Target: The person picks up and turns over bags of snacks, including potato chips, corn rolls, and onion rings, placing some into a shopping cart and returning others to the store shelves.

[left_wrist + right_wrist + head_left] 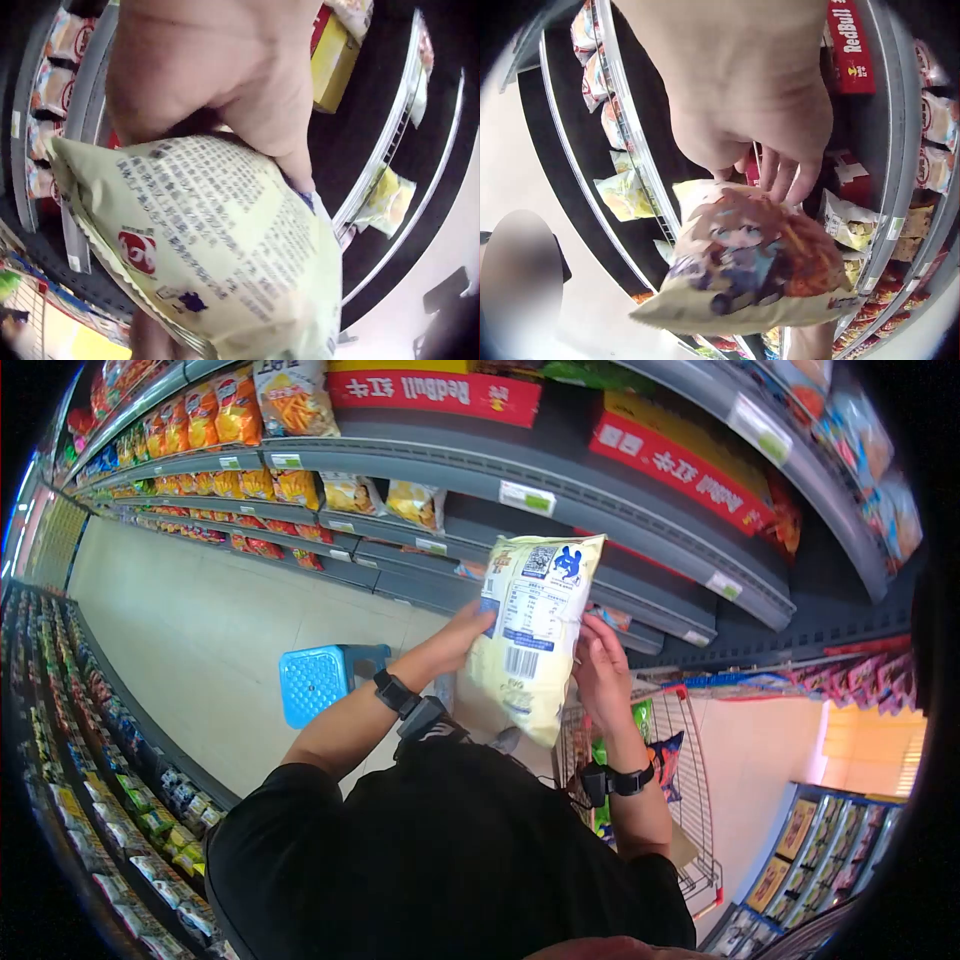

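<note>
A pale yellow snack bag (530,630) is held up in front of the body, its printed back with barcode and QR code turned to the head camera. My left hand (465,635) grips its left edge, thumb on the printed face and the other fingers hidden behind. At the opposite edge, my right hand (605,665) holds the bag with bent fingers. Small text and a red logo cover the bag (225,232) in the left wrist view. A cartoon figure decorates the bag's other face (742,255) in the right wrist view.
Shelves (400,465) with snack bags and red Red Bull boxes (690,465) run ahead. A blue stool (315,680) stands on the floor at left. Close on the right is a wire shopping cart (700,800) with packets inside. Another stocked shelf (100,780) lines the left side.
</note>
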Demonstrator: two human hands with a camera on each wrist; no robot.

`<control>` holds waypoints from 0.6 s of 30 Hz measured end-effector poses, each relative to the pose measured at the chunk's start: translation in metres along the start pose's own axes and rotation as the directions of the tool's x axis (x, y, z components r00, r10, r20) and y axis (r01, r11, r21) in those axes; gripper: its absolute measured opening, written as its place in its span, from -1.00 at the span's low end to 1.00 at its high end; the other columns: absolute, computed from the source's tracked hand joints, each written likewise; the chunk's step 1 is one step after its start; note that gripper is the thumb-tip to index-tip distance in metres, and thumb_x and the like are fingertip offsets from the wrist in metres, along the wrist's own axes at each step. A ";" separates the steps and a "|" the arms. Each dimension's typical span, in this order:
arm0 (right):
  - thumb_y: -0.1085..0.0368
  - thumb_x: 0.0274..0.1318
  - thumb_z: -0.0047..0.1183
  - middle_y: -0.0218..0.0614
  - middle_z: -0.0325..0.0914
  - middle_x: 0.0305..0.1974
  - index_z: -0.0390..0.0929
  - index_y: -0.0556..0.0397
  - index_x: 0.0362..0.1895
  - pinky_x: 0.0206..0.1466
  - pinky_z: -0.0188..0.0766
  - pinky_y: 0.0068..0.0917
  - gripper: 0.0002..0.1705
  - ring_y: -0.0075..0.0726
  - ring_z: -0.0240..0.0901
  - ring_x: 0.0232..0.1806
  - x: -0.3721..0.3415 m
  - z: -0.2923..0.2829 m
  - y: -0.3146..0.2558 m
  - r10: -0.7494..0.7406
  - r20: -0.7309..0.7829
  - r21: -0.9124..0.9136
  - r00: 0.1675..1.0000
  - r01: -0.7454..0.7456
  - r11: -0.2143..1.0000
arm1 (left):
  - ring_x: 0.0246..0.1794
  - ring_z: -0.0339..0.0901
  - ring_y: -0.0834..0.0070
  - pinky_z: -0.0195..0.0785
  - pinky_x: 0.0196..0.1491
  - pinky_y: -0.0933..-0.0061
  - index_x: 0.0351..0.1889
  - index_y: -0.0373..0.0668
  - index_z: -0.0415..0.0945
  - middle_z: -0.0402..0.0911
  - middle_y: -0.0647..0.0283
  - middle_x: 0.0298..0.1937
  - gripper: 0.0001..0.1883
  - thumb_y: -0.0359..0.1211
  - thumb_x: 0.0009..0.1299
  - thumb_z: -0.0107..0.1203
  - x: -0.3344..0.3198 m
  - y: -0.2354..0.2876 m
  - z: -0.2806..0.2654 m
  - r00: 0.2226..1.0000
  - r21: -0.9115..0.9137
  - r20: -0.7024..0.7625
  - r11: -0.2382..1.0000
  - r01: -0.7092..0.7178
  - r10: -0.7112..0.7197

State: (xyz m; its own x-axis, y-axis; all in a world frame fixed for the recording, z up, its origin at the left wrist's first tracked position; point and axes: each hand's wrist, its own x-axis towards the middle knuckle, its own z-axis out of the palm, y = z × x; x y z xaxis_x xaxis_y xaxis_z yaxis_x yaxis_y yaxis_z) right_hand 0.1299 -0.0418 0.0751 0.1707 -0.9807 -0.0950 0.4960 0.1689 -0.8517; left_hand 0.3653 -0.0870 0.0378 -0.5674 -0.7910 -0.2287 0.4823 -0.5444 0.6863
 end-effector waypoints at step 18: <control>0.10 0.26 0.04 -0.40 0.40 -0.07 0.19 0.07 0.21 0.01 0.38 -0.50 -0.44 -0.49 0.38 -0.06 0.096 0.102 0.054 0.131 -0.107 -0.115 0.986 -0.143 0.983 | 0.13 0.40 0.45 0.25 0.20 0.42 0.29 -0.27 0.18 0.45 0.22 0.10 -0.45 -0.25 0.40 0.04 -0.042 0.141 -0.070 0.975 0.370 -0.135 0.922 -0.117 0.177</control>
State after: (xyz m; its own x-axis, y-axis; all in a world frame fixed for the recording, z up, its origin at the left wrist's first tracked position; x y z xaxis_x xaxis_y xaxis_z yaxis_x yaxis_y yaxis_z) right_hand 0.2598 -0.1166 0.0721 0.1424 -0.9551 -0.2600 0.3656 0.2948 -0.8829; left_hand 0.5036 -0.1495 0.0958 -0.3775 -0.9054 -0.1943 0.2638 -0.3064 0.9146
